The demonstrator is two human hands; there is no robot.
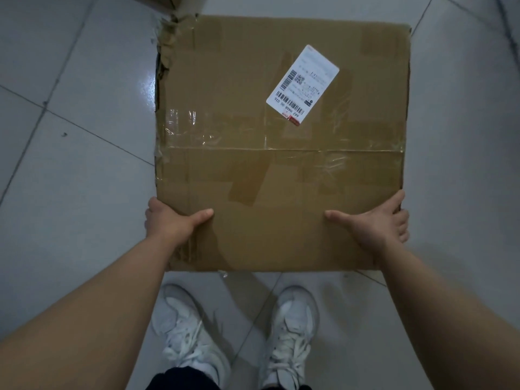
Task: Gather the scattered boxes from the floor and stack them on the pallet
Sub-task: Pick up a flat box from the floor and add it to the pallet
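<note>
Nearest to us we see two white lace-up shoes (239, 336) standing on the shiny grey floor tiles (70, 192), with dark trouser legs (183, 380) at the very bottom edge. Two bare arms reach forward from the lower corners.

Just past the shoes is the big flat brown cardboard box (281, 142). We cannot tell if it rests on the floor or is held just above it. Both hands grip it near its close edge. The left hand (174, 220) holds the left side of the box. Its thumb lies flat on top, pointing inward, and its fingers curl down over the side, out of sight. The right hand (377, 223) holds the right side the same way. Its thumb is flat on top, and its fingers (403, 226) wrap over the edge.

Farther along, clear tape (213, 140) runs across the seam in the middle of the lid, and darker brown tape patches sit here and there. A white shipping label (302, 85) is stuck on at a slant. It has barcodes, a small square code and the characters "642 H468 00 026". The smaller print is too blurry to read.

At the far left corner the box is torn and crumpled. Beyond it, at the top edge, a bit of another brown cardboard box (170, 0) shows.
</note>
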